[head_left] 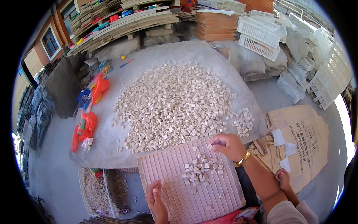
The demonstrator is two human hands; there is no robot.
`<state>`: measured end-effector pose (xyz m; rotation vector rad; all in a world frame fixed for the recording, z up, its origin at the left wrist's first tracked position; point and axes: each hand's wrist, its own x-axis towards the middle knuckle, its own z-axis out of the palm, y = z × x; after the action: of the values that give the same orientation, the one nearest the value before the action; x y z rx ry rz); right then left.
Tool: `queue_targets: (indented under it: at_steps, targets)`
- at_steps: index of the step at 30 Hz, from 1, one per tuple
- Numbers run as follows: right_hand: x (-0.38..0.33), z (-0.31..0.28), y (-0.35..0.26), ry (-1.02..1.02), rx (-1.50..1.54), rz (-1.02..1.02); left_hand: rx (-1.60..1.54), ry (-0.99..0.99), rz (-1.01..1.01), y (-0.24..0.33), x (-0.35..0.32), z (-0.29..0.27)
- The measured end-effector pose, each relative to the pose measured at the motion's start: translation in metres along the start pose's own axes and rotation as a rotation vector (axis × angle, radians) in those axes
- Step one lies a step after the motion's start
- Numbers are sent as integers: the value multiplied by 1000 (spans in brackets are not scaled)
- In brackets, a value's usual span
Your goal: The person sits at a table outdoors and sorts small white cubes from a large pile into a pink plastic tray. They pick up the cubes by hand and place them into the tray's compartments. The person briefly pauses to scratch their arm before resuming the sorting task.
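Note:
A pinkish grid tray (160, 164) with many square cells lies tilted in front of me. Several small pale stone cubes (195, 174) sit loosely heaped on its right half, with a few scattered lower down. My right hand (229, 146), a gold bracelet at its wrist, is over the tray's far right edge. Its thumb and fingers pinch one stone cube (210, 147). On the tray's left part rests my left hand (154, 196), fingers loosely bent and apart from the thumb, with nothing visible in it. Beyond the tray spreads a large pile of the same cubes (175, 100).
The pile lies on a grey tabletop (97, 156). Orange bags (99, 87) and toys line its left side. A white crate (84, 186) of cubes stands below left. Another person's hand (283, 178) is beside my right forearm, near a brown sack (302, 138). White crates (259, 33) are stacked behind.

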<state>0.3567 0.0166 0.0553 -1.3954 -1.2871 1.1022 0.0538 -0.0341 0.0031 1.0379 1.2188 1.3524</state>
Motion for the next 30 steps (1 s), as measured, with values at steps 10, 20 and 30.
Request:
queue_targets:
  at_steps: [10,20,30]
  targets:
    - [-7,13,1,-117,-144,28,9,-1,27,-5,-3,-13]
    - [-73,8,41,350,-663,-161,560,160,217,-15,19,-73]
    - [-111,22,64,392,-560,-95,748,-141,50,-7,11,-55]
